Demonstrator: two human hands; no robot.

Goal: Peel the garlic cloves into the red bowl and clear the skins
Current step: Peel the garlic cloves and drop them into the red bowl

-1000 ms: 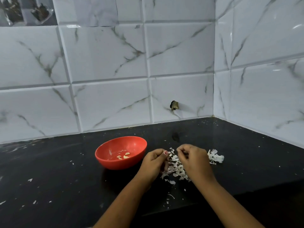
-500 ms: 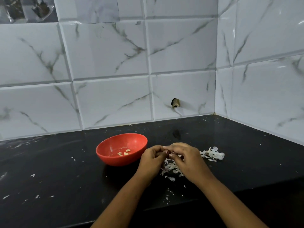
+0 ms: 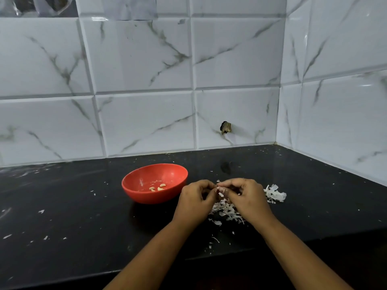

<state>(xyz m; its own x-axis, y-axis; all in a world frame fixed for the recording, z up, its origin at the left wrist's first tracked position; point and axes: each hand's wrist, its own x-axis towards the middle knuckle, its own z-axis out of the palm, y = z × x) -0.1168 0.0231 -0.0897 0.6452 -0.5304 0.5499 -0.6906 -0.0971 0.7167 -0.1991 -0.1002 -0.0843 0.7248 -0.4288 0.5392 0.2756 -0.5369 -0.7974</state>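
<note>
From the head view, our left hand (image 3: 195,203) and right hand (image 3: 246,197) have closed in since a second ago. The two hands now meet fingertip to fingertip, both pinching a small garlic clove (image 3: 220,188) above the skins (image 3: 225,210) heaped on the tabletop (image 3: 83,216). We judge another peel is underway. The red bowl (image 3: 134,189), just left, holds a few peeled cloves (image 3: 157,187).

both hands, left (image 3: 195,203) and right (image 3: 246,198), pinch a clove (image 3: 220,190) over skins (image 3: 226,210) beside the bowl (image 3: 154,192), near the counter's (image 3: 83,216) front edge.

Black countertop (image 3: 62,197), marble-veined wall tiles (image 3: 142,59), dark chipped hole (image 3: 225,127).
</note>
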